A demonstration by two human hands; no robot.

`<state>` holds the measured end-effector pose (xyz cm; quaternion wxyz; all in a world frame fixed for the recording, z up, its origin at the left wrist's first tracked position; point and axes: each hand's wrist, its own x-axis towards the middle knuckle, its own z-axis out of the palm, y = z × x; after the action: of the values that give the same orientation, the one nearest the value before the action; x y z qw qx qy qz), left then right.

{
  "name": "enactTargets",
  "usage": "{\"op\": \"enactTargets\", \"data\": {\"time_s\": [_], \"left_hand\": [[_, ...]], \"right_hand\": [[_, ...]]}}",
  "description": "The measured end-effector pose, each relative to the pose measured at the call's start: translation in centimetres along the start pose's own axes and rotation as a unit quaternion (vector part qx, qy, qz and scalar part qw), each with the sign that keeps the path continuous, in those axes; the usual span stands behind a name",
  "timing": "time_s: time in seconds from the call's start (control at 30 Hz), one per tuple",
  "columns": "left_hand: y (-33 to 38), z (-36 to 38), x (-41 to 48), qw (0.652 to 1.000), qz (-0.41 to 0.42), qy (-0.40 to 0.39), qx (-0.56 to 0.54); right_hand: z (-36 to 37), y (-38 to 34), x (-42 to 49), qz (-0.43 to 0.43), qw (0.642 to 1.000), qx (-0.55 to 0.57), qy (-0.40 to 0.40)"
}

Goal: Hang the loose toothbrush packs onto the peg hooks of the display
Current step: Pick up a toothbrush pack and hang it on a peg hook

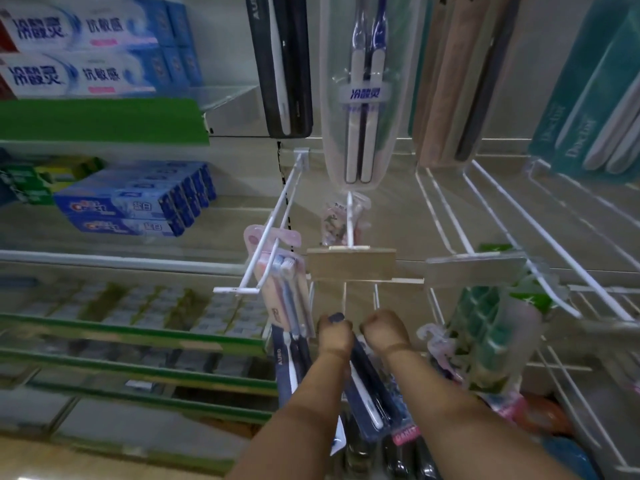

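A dark blue toothbrush pack [367,393] is held between both my hands low in the middle of the head view. My left hand [334,336] grips its top left edge and my right hand [384,330] grips its top right. Both fists sit just below a beige price tag [351,264] at the tip of a white peg hook [350,216]. To the left, a pink toothbrush pack [282,282] hangs on another white peg hook [277,230]. The pack's hang hole is hidden by my fingers.
More packs hang above: a black one [282,64], a clear one [363,98], beige ones [446,81] and teal ones [588,98]. Several bare white hooks [519,220] jut out at right. Toothpaste boxes [135,199] fill the shelves at left. A green-white pack [485,337] hangs at right.
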<state>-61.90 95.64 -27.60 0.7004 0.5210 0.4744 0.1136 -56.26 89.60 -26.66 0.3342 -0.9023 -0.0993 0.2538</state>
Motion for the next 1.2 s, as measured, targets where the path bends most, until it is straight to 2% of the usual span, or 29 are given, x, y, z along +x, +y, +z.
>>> {"op": "enactTargets", "data": {"time_s": [0.13,0.27,0.37,0.4,0.57,0.67,0.8,0.9,1.2], "left_hand": [[-1.8,-0.3,0.4,0.999,-0.035,0.005,-0.008],[-3.1,-0.6,-0.4,0.993,-0.093,-0.053,-0.044],[-3.5,-0.2,0.1,0.994,-0.102,-0.003,-0.031],[-3.8,-0.2,0.3,0.994,-0.1,0.026,-0.028],[-4.2,-0.3,-0.6,0.992,-0.111,0.03,-0.057],[-3.9,-0.2,-2.8,0.992,-0.081,0.004,-0.092],[-4.1,-0.1,-7.0,0.997,-0.024,-0.006,-0.074],[-4.0,-0.2,-10.7,0.998,0.029,0.023,-0.041],[-3.9,-0.6,-20.5,0.98,0.14,0.13,-0.062]], "right_hand": [[1.7,2.0,-1.3,0.008,0.998,-0.04,-0.042],[3.0,2.7,-2.1,0.027,0.997,-0.049,-0.049],[3.3,3.1,-2.3,0.033,0.996,-0.065,-0.043],[3.3,3.2,-2.5,0.033,0.997,-0.061,-0.04],[2.7,3.4,-3.3,0.025,0.998,0.059,0.001],[1.9,3.8,-4.7,0.014,0.994,0.104,0.02],[0.6,5.4,-7.5,-0.01,0.992,0.126,0.024],[-0.5,5.9,-10.3,-0.022,0.992,0.119,0.032],[-4.8,5.0,-22.0,-0.138,0.983,0.086,0.083]]}}
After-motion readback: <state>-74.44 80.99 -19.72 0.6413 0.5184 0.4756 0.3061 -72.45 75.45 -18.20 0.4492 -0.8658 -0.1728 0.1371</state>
